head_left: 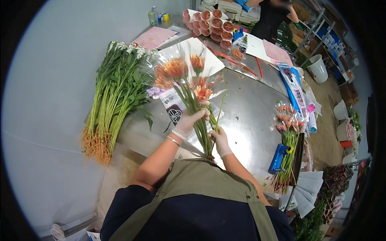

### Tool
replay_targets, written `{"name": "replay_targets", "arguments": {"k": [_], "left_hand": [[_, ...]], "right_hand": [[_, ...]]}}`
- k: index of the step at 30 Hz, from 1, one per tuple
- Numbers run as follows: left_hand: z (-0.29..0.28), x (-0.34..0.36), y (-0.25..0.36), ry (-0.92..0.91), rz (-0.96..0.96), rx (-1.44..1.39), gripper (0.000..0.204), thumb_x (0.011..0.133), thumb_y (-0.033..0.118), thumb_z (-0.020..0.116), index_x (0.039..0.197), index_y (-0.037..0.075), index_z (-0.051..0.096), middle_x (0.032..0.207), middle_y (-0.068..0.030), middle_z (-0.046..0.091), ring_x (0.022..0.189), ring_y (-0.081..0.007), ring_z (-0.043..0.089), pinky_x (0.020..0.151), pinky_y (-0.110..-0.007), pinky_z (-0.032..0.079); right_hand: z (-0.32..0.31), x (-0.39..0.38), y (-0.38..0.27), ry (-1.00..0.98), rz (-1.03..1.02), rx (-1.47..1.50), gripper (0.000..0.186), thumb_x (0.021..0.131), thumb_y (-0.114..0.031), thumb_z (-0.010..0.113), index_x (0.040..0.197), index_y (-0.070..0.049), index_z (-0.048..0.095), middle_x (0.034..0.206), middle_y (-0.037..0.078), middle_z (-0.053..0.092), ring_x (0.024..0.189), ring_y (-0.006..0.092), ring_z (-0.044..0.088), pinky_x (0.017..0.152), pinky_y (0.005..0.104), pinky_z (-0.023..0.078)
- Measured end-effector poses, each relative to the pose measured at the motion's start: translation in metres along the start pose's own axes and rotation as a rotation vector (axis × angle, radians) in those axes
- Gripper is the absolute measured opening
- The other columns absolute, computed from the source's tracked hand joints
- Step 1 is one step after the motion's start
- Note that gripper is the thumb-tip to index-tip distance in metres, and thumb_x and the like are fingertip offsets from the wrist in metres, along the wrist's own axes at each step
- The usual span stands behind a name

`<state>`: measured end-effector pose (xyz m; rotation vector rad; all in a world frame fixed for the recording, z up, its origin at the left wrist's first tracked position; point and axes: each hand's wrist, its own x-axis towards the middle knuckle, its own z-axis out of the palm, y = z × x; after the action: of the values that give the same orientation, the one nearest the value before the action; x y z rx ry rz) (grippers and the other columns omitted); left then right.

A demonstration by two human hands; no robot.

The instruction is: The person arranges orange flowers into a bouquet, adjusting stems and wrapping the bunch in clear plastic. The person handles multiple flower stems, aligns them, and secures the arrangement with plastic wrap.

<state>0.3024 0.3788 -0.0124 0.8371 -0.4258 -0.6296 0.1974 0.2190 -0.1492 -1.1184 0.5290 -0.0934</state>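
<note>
In front of my apron I hold a loose bunch of orange flowers (175, 67), some heads covered by clear plastic sleeves. My left hand (189, 122), in a thin white glove, is closed around the green stems (202, 134) below the blooms. Lower and to the right, my gloved right hand (220, 141) pinches a thin green stem (222, 108) that stands apart from the bunch. The lower stem ends reach down to the apron. Behind the bunch, a printed plastic sleeve (171, 100) lies on the metal table (249, 120).
Left lies a big heap of white-flowered stems (116, 88) with roots. Paper-wrapped flower bundles (209, 26) are stacked at the back. At the right edge are sleeved orange flowers (289, 120) and a blue tape dispenser (278, 158). A person in black (268, 18) stands across the table.
</note>
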Motion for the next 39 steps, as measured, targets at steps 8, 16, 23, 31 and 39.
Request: {"name": "replay_targets", "arguments": {"k": [8, 16, 23, 31, 39], "left_hand": [[0.008, 0.001, -0.022, 0.131, -0.051, 0.009, 0.043, 0.089, 0.009, 0.063, 0.129, -0.001, 0.05, 0.125, -0.014, 0.059, 0.111, -0.0235, 0.059, 0.096, -0.036, 0.047], [0.033, -0.005, 0.001, -0.069, -0.112, -0.009, 0.031, 0.089, 0.012, 0.065, 0.117, 0.0, 0.058, 0.108, -0.0122, 0.066, 0.095, -0.0218, 0.064, 0.087, -0.034, 0.052], [0.042, -0.003, 0.018, -0.201, -0.097, 0.24, 0.017, 0.088, 0.014, 0.068, 0.098, 0.001, 0.062, 0.089, -0.0051, 0.064, 0.083, -0.0141, 0.059, 0.076, -0.028, 0.048], [0.026, -0.032, 0.015, -0.497, 0.248, 0.657, 0.051, 0.094, 0.022, 0.06, 0.137, 0.002, 0.041, 0.118, -0.0119, 0.058, 0.103, -0.0184, 0.057, 0.088, -0.031, 0.049], [0.008, -0.057, 0.014, -0.349, 0.043, 0.747, 0.04, 0.092, 0.018, 0.058, 0.129, 0.003, 0.048, 0.112, -0.0091, 0.061, 0.096, -0.0155, 0.059, 0.083, -0.029, 0.05]], "right_hand": [[0.009, -0.073, -0.024, -0.127, -0.385, -0.572, 0.026, 0.094, -0.007, 0.046, 0.117, 0.0, 0.056, 0.096, 0.009, 0.062, 0.087, 0.016, 0.059, 0.078, 0.0289, 0.047], [0.009, -0.086, -0.041, -0.202, -0.42, -0.856, 0.028, 0.093, -0.011, 0.051, 0.12, -0.003, 0.054, 0.087, 0.013, 0.064, 0.085, 0.0215, 0.064, 0.078, 0.034, 0.049], [0.029, -0.072, -0.087, -0.27, -0.425, -0.373, 0.035, 0.087, -0.006, 0.061, 0.12, -0.001, 0.055, 0.103, 0.007, 0.064, 0.093, 0.0167, 0.064, 0.084, 0.0307, 0.05], [0.048, -0.113, -0.111, -0.25, -0.744, -0.665, 0.046, 0.081, -0.012, 0.068, 0.125, -0.005, 0.057, 0.102, 0.012, 0.063, 0.094, 0.0248, 0.063, 0.084, 0.0327, 0.049], [0.034, -0.134, -0.107, -0.525, -0.686, -0.608, 0.036, 0.081, -0.016, 0.068, 0.115, -0.007, 0.065, 0.115, 0.015, 0.063, 0.102, 0.0334, 0.062, 0.085, 0.0409, 0.05]]}}
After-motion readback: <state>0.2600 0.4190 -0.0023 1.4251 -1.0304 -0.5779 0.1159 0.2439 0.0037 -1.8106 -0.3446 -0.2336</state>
